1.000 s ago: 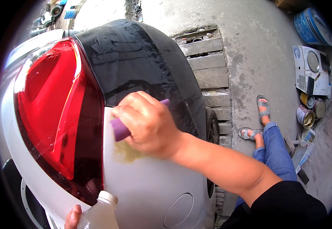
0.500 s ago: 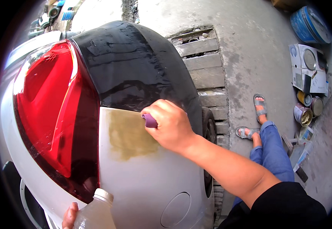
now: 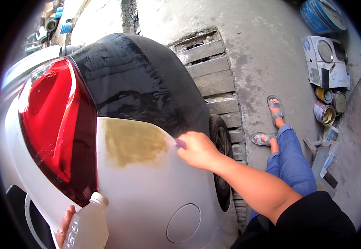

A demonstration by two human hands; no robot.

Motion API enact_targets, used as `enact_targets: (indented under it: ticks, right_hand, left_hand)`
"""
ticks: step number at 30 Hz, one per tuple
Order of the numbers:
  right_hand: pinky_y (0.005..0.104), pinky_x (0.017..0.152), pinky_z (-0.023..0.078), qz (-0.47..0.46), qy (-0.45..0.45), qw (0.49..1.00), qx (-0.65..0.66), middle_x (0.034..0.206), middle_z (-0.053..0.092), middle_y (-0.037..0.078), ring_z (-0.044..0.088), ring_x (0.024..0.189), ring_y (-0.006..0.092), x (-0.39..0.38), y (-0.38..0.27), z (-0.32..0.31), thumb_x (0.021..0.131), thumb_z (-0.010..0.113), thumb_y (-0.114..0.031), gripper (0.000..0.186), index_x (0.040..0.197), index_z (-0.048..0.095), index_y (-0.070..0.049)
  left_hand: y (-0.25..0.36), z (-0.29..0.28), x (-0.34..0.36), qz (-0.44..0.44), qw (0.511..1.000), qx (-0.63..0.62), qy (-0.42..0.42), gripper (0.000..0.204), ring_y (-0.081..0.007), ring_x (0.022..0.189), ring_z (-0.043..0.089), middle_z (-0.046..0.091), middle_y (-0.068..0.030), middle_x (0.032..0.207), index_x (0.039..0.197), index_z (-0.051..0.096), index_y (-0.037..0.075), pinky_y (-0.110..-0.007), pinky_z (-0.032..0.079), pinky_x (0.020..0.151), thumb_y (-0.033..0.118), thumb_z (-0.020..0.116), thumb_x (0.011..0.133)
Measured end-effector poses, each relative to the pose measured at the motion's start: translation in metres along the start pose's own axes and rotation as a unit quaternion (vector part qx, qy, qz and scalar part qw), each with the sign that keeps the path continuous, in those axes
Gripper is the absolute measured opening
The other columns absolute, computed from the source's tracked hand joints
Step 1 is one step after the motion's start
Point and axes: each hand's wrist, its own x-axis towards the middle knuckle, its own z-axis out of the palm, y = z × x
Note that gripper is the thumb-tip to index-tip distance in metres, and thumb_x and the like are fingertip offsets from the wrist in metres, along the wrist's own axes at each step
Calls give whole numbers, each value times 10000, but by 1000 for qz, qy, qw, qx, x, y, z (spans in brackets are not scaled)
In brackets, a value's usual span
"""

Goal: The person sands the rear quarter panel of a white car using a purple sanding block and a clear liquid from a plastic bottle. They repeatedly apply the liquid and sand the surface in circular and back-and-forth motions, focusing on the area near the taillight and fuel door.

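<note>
In my right hand (image 3: pixel 200 150), closed fingers pinch a small folded purple sheet of sandpaper (image 3: pixel 181 143). That hand is over the silver car panel (image 3: pixel 147 186), right of an olive-tan filler patch (image 3: pixel 134 143) and close to the black bumper (image 3: pixel 139 79). At the lower left my left hand (image 3: pixel 65 226) grips a translucent plastic bottle (image 3: pixel 88 224) with a white cap, tilted slightly. Only some of its fingers show. The bottle is just below the red tail light (image 3: pixel 56 128). A round fuel flap (image 3: pixel 183 223) lies in the panel's lower part.
A rear wheel (image 3: pixel 221 162) is beside the panel. Wooden slats (image 3: pixel 209 70) cover a floor channel. To the right are a blue bucket (image 3: pixel 319 16), a white box (image 3: pixel 323 60) and several open tins (image 3: pixel 324 114). My sandalled feet (image 3: pixel 273 120) rest on the concrete.
My right hand has moved off the filler patch, rightward and down toward the wheel, still with the sandpaper. The view has shifted a little; the left hand still holds the bottle.
</note>
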Motion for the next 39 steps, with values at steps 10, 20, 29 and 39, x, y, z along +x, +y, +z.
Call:
enact_targets:
  ticks: [10, 20, 29, 39]
  right_hand:
    - [393, 912, 527, 91, -228, 953, 177, 1125, 697, 192, 681, 1055, 311, -82, -24, -44, 945, 653, -300, 419, 1268, 599, -39]
    - [411, 1177, 282, 38, -388, 852, 349, 1473, 450, 289, 403, 1416, 392, -135, -75, -45, 1022, 352, -635, 911, 1599, -15, -33]
    - [434, 1071, 419, 94, -396, 854, 324, 1397, 501, 344, 517, 1312, 421, -100, -75, -89, 1017, 490, -517, 853, 1563, 145, 39]
    - [443, 1026, 450, 95, -439, 865, 224, 1327, 557, 353, 573, 1239, 432, -63, -72, -150, 1009, 501, -522, 873, 1583, 110, 7]
  left_hand:
    - [26, 43, 29, 59, 996, 5, 64, 811, -435, 1287, 537, 464, -311, 1428, 1490, 296, 61, -563, 457, 1078, 518, 652, 922]
    - [98, 126, 77, 179, 955, 192, -140, 336, -451, 1197, 607, 608, -249, 1301, 1188, 574, 35, -488, 557, 962, 18, 653, 862]
    - [87, 156, 92, -101, 840, 481, -230, 832, -404, 1504, 247, 325, -258, 1578, 1470, 389, -71, -540, 144, 1230, 366, 682, 826]
    - [23, 224, 192, -205, 763, 564, -240, 948, -384, 1550, 33, 123, -207, 1665, 1547, 254, -58, -492, 16, 1251, 636, 459, 934]
